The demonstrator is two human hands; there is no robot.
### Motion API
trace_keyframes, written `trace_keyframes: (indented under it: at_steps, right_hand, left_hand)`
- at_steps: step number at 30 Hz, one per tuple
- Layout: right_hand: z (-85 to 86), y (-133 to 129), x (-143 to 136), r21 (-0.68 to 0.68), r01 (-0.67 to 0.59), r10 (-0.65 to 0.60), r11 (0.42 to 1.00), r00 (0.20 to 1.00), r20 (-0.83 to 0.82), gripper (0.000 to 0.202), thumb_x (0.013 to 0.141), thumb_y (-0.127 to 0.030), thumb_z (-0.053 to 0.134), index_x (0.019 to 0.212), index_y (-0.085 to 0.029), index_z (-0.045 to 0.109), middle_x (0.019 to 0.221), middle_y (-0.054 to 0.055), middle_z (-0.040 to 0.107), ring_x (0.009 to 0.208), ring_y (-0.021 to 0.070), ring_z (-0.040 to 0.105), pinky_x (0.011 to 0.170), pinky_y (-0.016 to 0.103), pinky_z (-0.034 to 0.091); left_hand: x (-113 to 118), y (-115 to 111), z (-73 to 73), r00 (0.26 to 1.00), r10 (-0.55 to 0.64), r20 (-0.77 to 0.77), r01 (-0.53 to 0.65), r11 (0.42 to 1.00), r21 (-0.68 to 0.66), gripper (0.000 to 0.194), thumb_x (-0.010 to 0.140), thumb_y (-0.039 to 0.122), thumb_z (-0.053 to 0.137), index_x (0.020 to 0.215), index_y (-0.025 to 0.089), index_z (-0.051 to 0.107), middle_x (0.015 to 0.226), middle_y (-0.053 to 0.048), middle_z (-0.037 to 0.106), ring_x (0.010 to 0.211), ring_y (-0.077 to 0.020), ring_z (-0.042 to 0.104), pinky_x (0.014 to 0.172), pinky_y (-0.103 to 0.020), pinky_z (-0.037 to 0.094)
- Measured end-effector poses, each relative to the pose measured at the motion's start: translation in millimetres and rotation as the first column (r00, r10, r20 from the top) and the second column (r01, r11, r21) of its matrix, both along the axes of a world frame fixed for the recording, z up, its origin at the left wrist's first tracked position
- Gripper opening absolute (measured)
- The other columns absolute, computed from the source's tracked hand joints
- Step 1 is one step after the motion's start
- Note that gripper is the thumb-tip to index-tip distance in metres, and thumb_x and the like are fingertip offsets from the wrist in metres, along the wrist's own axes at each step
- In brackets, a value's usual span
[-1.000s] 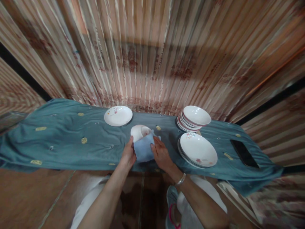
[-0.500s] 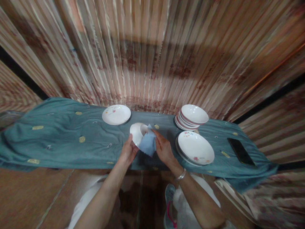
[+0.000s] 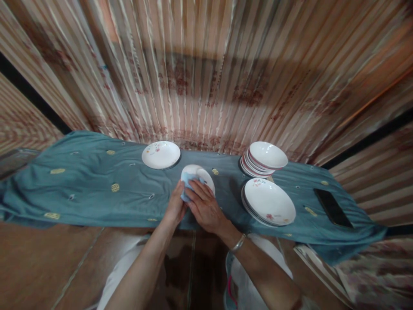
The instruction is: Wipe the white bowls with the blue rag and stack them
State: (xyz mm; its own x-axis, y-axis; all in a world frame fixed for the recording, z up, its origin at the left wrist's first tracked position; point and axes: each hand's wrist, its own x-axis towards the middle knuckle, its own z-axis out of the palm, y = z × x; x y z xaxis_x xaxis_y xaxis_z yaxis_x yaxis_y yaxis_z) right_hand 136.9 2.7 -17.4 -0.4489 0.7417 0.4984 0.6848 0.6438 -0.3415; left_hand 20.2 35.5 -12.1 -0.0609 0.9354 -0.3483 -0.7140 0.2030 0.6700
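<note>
A white bowl (image 3: 209,180) is held tilted over the table's middle, its foot ring partly showing. My left hand (image 3: 176,203) grips its near left edge, thumb up along the side. My right hand (image 3: 205,209) lies over the bowl, pressing a light blue cloth (image 3: 186,196) against its surface. Fingers of the right hand cover part of both cloth and bowl. Up and to the left, a white floral plate (image 3: 160,155) rests on the table.
A green-blue patterned cloth covers the table (image 3: 97,185). On the right stand a stack of red-rimmed bowls (image 3: 267,155) and, nearer, a stack of floral plates (image 3: 269,202). A black phone (image 3: 333,207) lies at the far right. Behind hangs a pleated curtain (image 3: 200,94).
My right hand has moved left with the cloth, from the bowl's right side across its face to its left part. The bowl has turned, and its right side now shows.
</note>
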Motion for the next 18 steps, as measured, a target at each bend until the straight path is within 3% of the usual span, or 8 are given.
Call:
trace_keyframes:
  at_steps: [3, 7, 13, 18]
  right_hand:
    - [6.1, 9.0, 3.5, -0.024, 0.028, -0.028, 0.999, 0.999, -0.016, 0.045, 0.099, -0.023, 0.033, 0.142, -0.014, 0.046, 0.151, 0.012, 0.043, 0.145, 0.0219, 0.030, 0.119, 0.047, 0.028]
    - [11.5, 29.0, 7.9, -0.027, 0.022, -0.024, 0.999, 0.996, -0.083, 0.044, 0.100, -0.025, 0.032, 0.139, -0.015, 0.050, 0.149, 0.011, 0.046, 0.143, 0.0203, 0.032, 0.119, 0.044, 0.028]
    - [17.5, 48.0, 13.7, -0.070, 0.012, -0.029, 0.997, 0.969, -0.244, 0.042, 0.100, -0.027, 0.032, 0.131, -0.018, 0.058, 0.141, 0.010, 0.054, 0.137, 0.0181, 0.043, 0.117, 0.042, 0.033]
    - [29.9, 40.4, 16.8, -0.044, -0.093, 0.085, 0.995, 0.984, -0.159, 0.038, 0.100, -0.027, 0.035, 0.126, -0.018, 0.062, 0.139, 0.010, 0.056, 0.138, 0.0189, 0.041, 0.116, 0.042, 0.033]
  left_hand:
    - [2.4, -4.9, 3.4, 0.998, -0.065, -0.007, 0.065, 0.997, -0.051, 0.029, 0.090, 0.021, 0.053, 0.116, 0.016, 0.064, 0.088, -0.003, 0.073, 0.065, -0.0105, 0.064, 0.058, -0.018, 0.051]
    - [5.9, -10.3, 4.9, 0.985, -0.172, -0.012, 0.172, 0.985, 0.012, 0.029, 0.090, 0.030, 0.053, 0.113, 0.016, 0.065, 0.091, -0.005, 0.073, 0.069, -0.0147, 0.066, 0.057, -0.023, 0.053]
    - [9.2, -12.8, 3.9, 0.975, -0.214, -0.062, 0.219, 0.972, 0.081, 0.032, 0.075, 0.032, 0.072, 0.106, 0.022, 0.066, 0.090, -0.003, 0.072, 0.071, -0.0162, 0.066, 0.060, -0.025, 0.054]
    - [8.5, -15.2, 0.0, 0.968, -0.241, -0.069, 0.248, 0.961, 0.123, 0.030, 0.060, 0.029, 0.084, 0.083, 0.017, 0.068, 0.082, -0.003, 0.071, 0.074, -0.0164, 0.066, 0.062, -0.026, 0.055]
